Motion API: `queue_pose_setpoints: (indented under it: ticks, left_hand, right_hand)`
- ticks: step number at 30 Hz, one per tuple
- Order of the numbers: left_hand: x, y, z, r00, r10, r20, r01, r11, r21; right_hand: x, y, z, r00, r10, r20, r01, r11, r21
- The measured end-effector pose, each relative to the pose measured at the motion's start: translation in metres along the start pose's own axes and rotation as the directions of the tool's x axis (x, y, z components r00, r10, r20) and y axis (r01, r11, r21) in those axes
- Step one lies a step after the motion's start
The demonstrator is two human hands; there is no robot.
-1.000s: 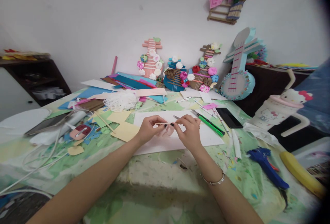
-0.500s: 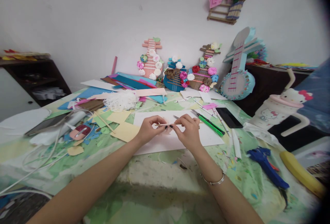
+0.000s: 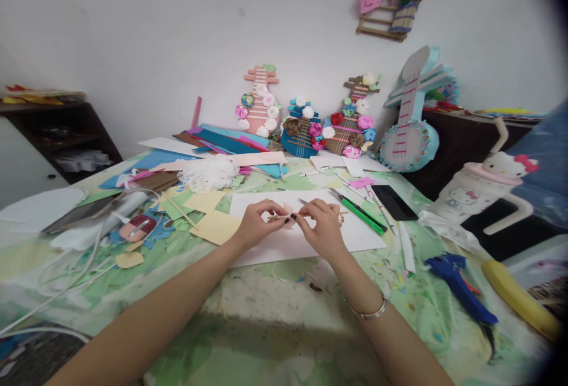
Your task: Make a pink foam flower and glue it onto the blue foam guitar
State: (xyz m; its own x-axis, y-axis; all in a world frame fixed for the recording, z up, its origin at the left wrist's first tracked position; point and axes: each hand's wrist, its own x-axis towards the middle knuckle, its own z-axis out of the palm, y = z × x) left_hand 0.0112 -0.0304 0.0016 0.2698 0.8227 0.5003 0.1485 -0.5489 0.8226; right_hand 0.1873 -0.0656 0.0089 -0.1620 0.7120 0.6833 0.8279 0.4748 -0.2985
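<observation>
My left hand pinches a thin wooden stick, with the thumb and forefinger closed near its left part. My right hand grips the same stick from the other side, and the far end pokes out past its knuckles. Between the fingertips sits a small pale pink paper piece at the stick; how it is wrapped is hidden. Both hands are just above a white sheet. A slim pointed metal tip shows beyond the right fingers, the rest of it covered.
A green craft knife and a black phone lie to the right, with a blue glue gun nearer. Yellow paper, white shreds and a cable lie left. Decorated paper instruments lean on the wall.
The pale pink paper now stands up above the fingertips, where before it hung lower. The fingers have shifted slightly around the stick; both arms stay nearly where they were.
</observation>
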Motion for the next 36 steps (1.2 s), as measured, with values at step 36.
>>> queue_pose_setpoints:
  ticks: [36]
  left_hand:
    - [0.001,-0.009,0.001,0.999,-0.043,0.032,0.046,0.993,-0.105]
  right_hand:
    - [-0.001,0.003,0.007,0.992,-0.113,0.048,0.110,0.992,0.060]
